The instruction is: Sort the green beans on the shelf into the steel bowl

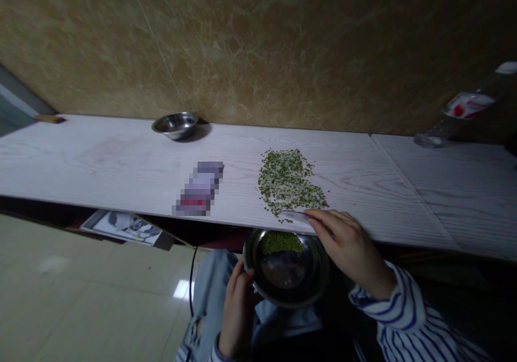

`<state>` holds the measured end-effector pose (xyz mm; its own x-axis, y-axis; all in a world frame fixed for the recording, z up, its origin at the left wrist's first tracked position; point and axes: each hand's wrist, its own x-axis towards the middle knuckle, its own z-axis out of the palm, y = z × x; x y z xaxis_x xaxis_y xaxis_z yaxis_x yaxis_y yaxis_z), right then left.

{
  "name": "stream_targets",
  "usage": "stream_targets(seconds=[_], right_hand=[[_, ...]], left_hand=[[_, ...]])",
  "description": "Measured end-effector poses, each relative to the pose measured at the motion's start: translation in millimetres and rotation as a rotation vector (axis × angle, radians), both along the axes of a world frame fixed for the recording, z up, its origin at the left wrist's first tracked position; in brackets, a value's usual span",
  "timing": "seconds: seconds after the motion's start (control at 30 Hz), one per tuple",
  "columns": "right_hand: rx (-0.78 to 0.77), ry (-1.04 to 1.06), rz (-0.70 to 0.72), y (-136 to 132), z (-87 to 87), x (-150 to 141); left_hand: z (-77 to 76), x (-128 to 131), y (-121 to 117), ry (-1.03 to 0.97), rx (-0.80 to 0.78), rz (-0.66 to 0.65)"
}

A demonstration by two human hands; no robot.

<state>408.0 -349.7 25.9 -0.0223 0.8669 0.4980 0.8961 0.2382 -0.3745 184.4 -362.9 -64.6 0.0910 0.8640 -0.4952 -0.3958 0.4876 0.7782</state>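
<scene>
My left hand (236, 308) grips the rim of a steel bowl (283, 284) held just below the front edge of the white wooden tabletop (121, 162). Some green beans (281, 242) lie in the far side of the bowl. My right hand (347, 246) is closed on a thin flat transparent piece (294, 215) whose edge rests on the tabletop at the near side of a spread pile of green beans (288, 181).
A second, empty steel bowl (175, 124) stands at the back near the brown wall. A blurred flat packet (198, 188) lies left of the beans. A plastic bottle (464, 109) lies at the far right. Printed sheets (125, 226) sit under the table.
</scene>
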Motion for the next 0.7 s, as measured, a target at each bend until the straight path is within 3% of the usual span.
stream_targets(seconds=[0.7], right_hand=[[0.001,0.021,0.033,12,3.5,-7]], left_hand=[[6.1,-2,2,-0.002,-0.027,-0.01]])
